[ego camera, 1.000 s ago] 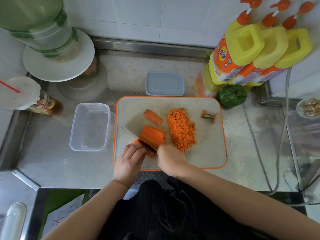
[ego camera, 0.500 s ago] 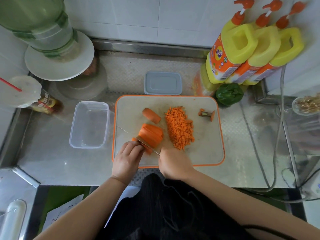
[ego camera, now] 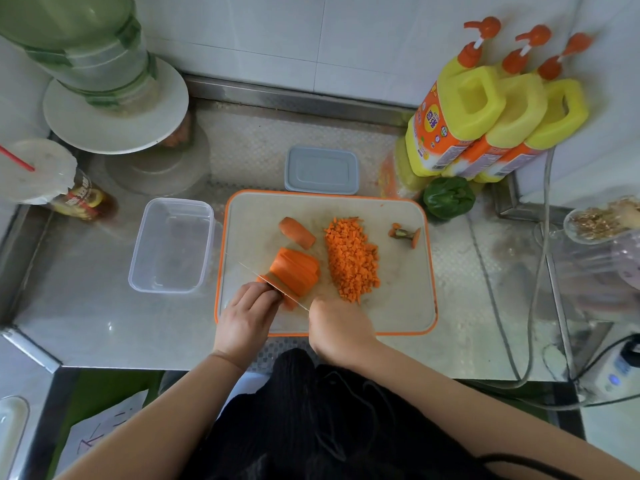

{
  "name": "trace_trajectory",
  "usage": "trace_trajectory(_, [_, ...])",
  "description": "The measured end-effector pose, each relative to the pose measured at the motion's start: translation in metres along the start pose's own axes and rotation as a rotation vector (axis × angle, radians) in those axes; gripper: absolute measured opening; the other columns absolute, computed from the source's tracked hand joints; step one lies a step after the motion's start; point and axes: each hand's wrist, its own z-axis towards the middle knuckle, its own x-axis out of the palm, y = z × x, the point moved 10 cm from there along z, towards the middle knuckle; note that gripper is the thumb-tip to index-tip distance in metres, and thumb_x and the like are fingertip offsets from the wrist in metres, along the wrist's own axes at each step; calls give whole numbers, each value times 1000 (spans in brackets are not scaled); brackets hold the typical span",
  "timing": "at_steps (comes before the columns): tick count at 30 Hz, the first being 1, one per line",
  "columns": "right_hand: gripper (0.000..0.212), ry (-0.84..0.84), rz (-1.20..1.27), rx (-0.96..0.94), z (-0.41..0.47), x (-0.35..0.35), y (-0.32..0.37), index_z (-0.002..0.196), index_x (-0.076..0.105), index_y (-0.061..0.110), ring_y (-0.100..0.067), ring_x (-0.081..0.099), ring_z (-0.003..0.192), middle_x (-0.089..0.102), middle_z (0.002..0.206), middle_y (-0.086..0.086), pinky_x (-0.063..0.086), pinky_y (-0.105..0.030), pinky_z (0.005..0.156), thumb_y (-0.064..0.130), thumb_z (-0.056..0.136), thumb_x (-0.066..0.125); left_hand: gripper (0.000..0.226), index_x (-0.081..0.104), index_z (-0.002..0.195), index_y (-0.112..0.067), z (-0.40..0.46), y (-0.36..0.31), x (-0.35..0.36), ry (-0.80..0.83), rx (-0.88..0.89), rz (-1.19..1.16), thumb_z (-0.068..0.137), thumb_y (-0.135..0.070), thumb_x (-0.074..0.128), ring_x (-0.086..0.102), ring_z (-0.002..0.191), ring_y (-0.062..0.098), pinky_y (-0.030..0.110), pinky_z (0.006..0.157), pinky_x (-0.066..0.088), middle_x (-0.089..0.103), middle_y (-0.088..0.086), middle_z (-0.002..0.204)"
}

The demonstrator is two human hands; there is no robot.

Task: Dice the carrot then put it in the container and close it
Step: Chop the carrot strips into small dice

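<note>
- White wall tiles back a steel bench [ego camera: 104,327], where an orange-rimmed cutting board [ego camera: 398,306] sits at the middle of the front edge
- Near the board's front-left corner lies a stack of carrot slices [ego camera: 296,271]; the left hand [ego camera: 247,317] presses curled fingertips on its near end
- Right hand [ego camera: 337,329] is wrapped round the knife [ego camera: 249,268] handle, blade laid across the stack toward the board's left edge
- Diced carrot [ego camera: 351,259] is heaped mid-board, one uncut carrot piece [ego camera: 298,233] behind the stack
- Carrot looks stiff and light; flat slices should sit steady, though damp faces may slide, so I'd pin them from above, fingertips tucked back from the blade
- Dice are loose and would scatter; best scooped
- Clear container [ego camera: 171,245] waits just off the board's left edge, its grey lid [ego camera: 321,170] behind the back edge
</note>
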Motion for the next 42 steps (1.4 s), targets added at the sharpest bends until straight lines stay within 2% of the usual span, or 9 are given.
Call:
trace_trajectory(2, [19,8,-24,26,2,3,0,101,57,8,-32,61,91,62,97,-11,37,-31,66,-1,89,46,11,69,94,-8,-1,0,0,-5,5,-8,92,-14,60,58,92,26,33,81,49,65,5,96])
trace_trajectory(4, [18,26,-36,41,6,8,0,99,58,6,-31,62,96,63,98,-9,36,-30,64,-2,89,45,9,66,97,-11,-2,0,0,-19,8,-24,93,-15,60,58,93,25,33,79,50,64,3,98])
trace_trajectory(6, [15,36,-55,39,9,10,1,89,56,7,-30,63,95,62,90,-7,35,-28,60,-3,89,45,8,64,100,-14,-3,1,0,-29,5,-35,94,-17,59,58,93,24,33,77,50,64,2,99])
trace_trajectory(11, [23,32,-71,30,15,11,1,105,60,6,-30,62,97,62,97,-11,35,-30,67,-4,90,46,9,60,104,-19,-4,3,0,-38,-1,-32,95,-19,57,58,93,24,33,78,50,63,1,103])
trace_trajectory(14, [22,28,-54,30,19,13,3,106,59,5,-29,63,95,62,95,-10,38,-31,65,-3,90,46,9,60,104,-18,-3,1,-1,-43,-2,-33,95,-18,57,58,93,24,32,78,49,63,1,103])
trace_trajectory(18, [23,14,-35,39,26,14,4,110,56,4,-31,64,95,65,105,-13,44,-34,67,-3,90,45,11,69,99,-9,-3,1,1,-24,0,-11,92,-13,61,59,93,25,32,79,50,65,5,101])
trace_trajectory(27, [21,12,-16,44,29,18,1,105,57,4,-30,64,88,65,98,-12,43,-33,63,-3,90,44,10,68,97,-8,-1,-1,-1,-10,7,1,92,-11,60,57,95,25,31,82,49,63,4,103])
trace_trajectory(42, [22,11,-37,82,38,23,-3,112,58,6,-30,64,101,66,109,-12,50,-34,78,2,93,48,14,72,94,-6,-1,3,3,31,-2,30,92,-13,61,59,94,26,32,83,50,66,6,100])
